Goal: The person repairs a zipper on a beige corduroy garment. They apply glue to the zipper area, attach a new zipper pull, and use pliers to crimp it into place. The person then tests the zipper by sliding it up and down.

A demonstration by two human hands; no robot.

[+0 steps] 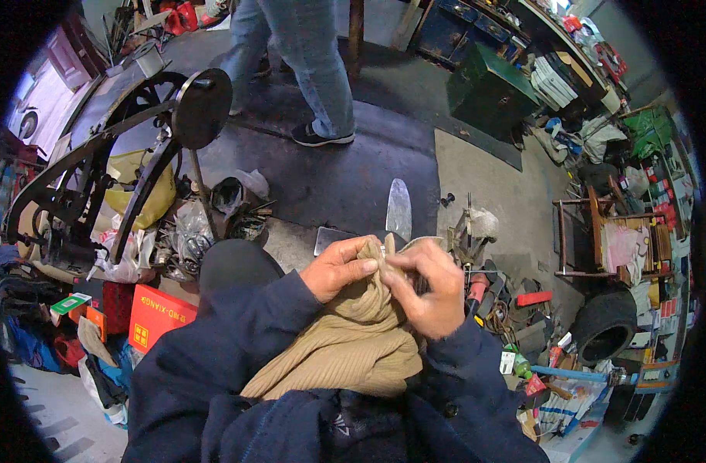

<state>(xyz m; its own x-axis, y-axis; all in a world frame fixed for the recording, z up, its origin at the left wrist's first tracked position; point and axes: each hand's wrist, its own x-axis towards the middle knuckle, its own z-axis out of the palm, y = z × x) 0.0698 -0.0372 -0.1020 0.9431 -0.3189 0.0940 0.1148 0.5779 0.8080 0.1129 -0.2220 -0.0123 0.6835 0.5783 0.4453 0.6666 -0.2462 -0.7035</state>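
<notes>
A tan ribbed knit garment lies bunched across my lap, its upper part gathered up between my hands. My left hand pinches the gathered edge between thumb and fingers. Close against it on the right, my right hand is closed on the same edge, its fingers slightly blurred. A small pale bit shows between the fingertips, too small to name. Whether the right fingers also hold something thin is hidden. Just beyond the hands stands a grey metal sole-shaped plate.
A black cast-iron machine with a round disc stands at left. An orange-red box is beside my left arm. Another person's jeans-clad legs are ahead. Tools, a tyre and a wooden chair crowd the right; a green chest sits behind.
</notes>
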